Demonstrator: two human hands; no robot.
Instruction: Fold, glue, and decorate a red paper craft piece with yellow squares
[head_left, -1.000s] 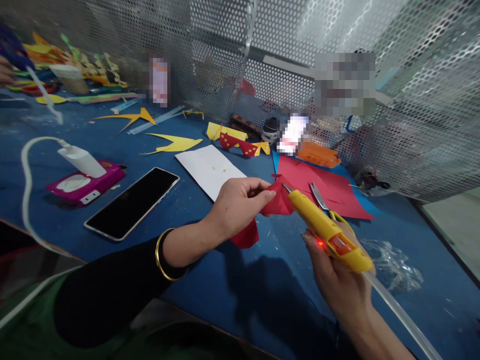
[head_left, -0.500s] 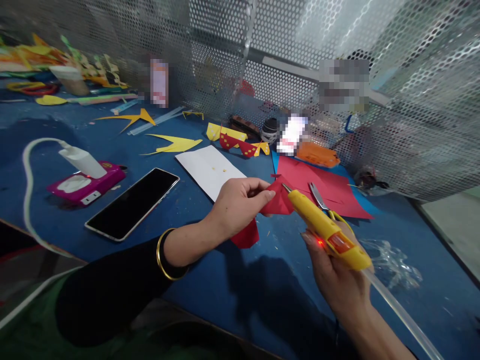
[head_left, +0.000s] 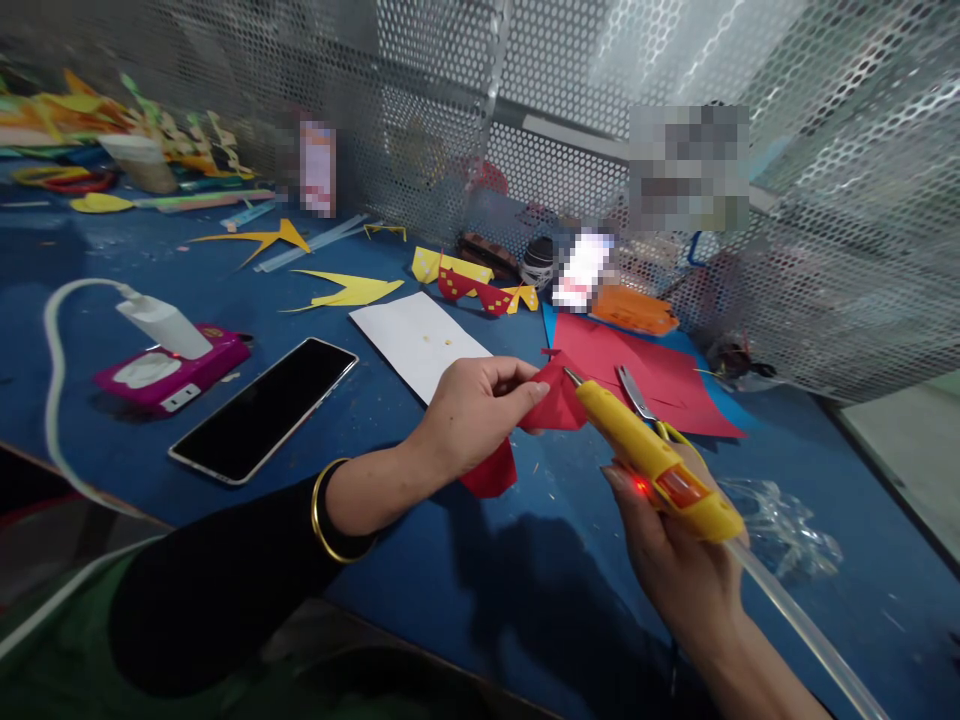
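Note:
Between the thumb and fingers of my left hand (head_left: 480,410) is a folded red paper piece (head_left: 556,402), held above the table. Part of it, or a second red piece, hangs below the same hand. My right hand (head_left: 679,550) is wrapped round a yellow hot glue gun (head_left: 656,455) with a red light lit and a clear glue stick (head_left: 806,620) running out of its back. The gun's metal nozzle points left and meets the red paper, or lies just in front of it; I cannot tell which.
Scissors (head_left: 636,392) lie on red sheets (head_left: 690,385) right of the gun. A white card (head_left: 409,335) lies behind my left hand. Paper glasses (head_left: 474,290) stand farther back. At left are a black phone (head_left: 262,410) and a purple power strip (head_left: 169,375) with a cable. Perforated metal (head_left: 570,160) borders the back.
Almost nothing differs. Both hands, the red paper and the glue gun keep the same places, with only a very slight shift of the view.

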